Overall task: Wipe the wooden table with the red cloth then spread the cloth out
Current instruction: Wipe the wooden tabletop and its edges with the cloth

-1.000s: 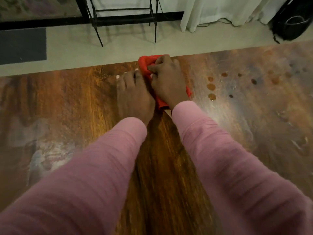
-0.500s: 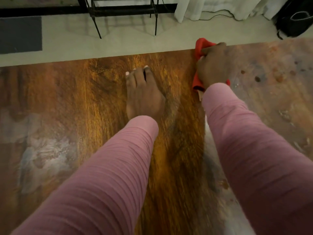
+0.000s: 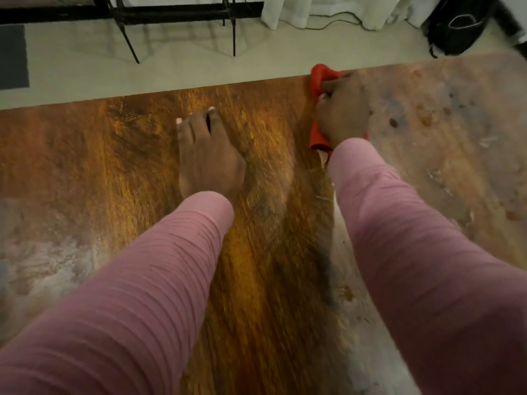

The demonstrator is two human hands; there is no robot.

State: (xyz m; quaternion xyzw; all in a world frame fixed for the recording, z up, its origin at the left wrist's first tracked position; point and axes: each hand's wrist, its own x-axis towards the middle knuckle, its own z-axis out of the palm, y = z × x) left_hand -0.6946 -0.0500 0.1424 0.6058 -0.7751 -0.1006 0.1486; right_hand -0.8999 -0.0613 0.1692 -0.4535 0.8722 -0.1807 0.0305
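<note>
The wooden table (image 3: 119, 155) fills most of the view, glossy brown in the middle and dull and stained at the right and lower left. My right hand (image 3: 343, 112) presses on the bunched red cloth (image 3: 317, 81) at the table's far edge, fingers curled over it. Most of the cloth is hidden under the hand; red shows above and below it. My left hand (image 3: 209, 155) lies flat on the table to the left, palm down, fingers together, holding nothing. Both arms wear pink sleeves.
Dark spots and pale smears (image 3: 395, 122) mark the table to the right of the cloth. Beyond the far edge is pale floor with a black metal stand (image 3: 182, 29), white curtains (image 3: 328, 7), a cable, and a black bag (image 3: 456, 27) at the top right.
My right hand has slid the cloth to the right along the far edge, away from my left hand. The left hand has stayed flat on the table.
</note>
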